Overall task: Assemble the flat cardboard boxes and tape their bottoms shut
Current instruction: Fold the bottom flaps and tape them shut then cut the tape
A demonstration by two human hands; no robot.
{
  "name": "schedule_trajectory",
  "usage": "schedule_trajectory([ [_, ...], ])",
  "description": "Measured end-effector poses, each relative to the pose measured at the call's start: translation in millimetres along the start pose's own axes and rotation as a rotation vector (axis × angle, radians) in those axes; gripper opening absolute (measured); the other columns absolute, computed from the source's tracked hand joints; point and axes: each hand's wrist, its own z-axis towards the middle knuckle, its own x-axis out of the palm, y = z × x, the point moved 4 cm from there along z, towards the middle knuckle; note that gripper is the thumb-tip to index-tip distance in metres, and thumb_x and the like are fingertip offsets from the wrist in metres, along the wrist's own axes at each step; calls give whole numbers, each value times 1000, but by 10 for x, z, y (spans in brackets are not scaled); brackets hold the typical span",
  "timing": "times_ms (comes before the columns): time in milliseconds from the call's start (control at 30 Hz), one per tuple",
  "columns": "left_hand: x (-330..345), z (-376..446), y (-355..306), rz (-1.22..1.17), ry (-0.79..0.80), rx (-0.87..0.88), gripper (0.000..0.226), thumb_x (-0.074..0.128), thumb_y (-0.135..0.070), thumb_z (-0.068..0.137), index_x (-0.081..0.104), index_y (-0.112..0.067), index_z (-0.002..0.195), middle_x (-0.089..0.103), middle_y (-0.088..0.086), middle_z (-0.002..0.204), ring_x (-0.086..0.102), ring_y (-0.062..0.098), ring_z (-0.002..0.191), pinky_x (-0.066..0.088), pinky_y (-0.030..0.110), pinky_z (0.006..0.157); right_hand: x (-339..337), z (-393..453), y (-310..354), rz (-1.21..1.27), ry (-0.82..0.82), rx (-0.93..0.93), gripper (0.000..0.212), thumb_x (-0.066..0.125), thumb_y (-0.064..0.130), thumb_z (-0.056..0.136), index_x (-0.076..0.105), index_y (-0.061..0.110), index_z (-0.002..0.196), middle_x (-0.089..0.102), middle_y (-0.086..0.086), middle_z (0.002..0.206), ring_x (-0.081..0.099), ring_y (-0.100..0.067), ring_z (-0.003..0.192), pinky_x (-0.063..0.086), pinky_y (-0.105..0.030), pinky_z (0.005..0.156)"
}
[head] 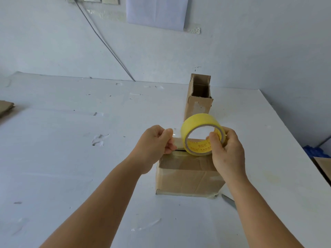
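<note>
The person stood at a white table [71, 158] with both forearms stretched out over a cardboard box [188, 178] that sat bottom-up just beneath the hands. The right hand [226, 151] held a yellow tape roll [197, 122] upright on its edge, thumb hooked through the core and the other fingers wrapped round the outer rim; the roll's lower edge met the top of the box. Just to the left of that hand, the left hand [155, 142] was curled tight, thumb and fingers pinching the free end of clear tape [176, 135] pulled off the roll, so a short strip ran between the two hands above the box. Shiny tape already lay over the near face of the box.

Beyond the right hand stood a second, taller box [198, 99], open end facing up, with dividers inside. Below the right wrist, a blade-like tool [228, 199] lay on the table beside the box corner. Far off to the left of the left hand, flat cardboard [6, 108] rested at the table's edge.
</note>
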Motion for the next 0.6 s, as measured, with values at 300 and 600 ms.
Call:
schedule_trajectory([
  [300, -189, 12, 35, 38, -55, 9, 24, 52, -21, 94, 48, -8, 74, 52, 2, 60, 48, 15, 60, 45, 30, 65, 27, -24, -2, -62, 105, -89, 27, 53, 37, 92, 55, 24, 116, 64, 7, 85, 60, -18, 84, 48, -34, 72],
  [600, -473, 9, 266, 76, -80, -72, 27, 53, -28, 95, 52, -8, 76, 54, 3, 69, 50, 15, 63, 47, 30, 69, 82, -31, -7, -151, 129, -126, 38, 50, 49, 90, 52, 26, 120, 65, 0, 86, 60, -23, 87, 50, -39, 73],
])
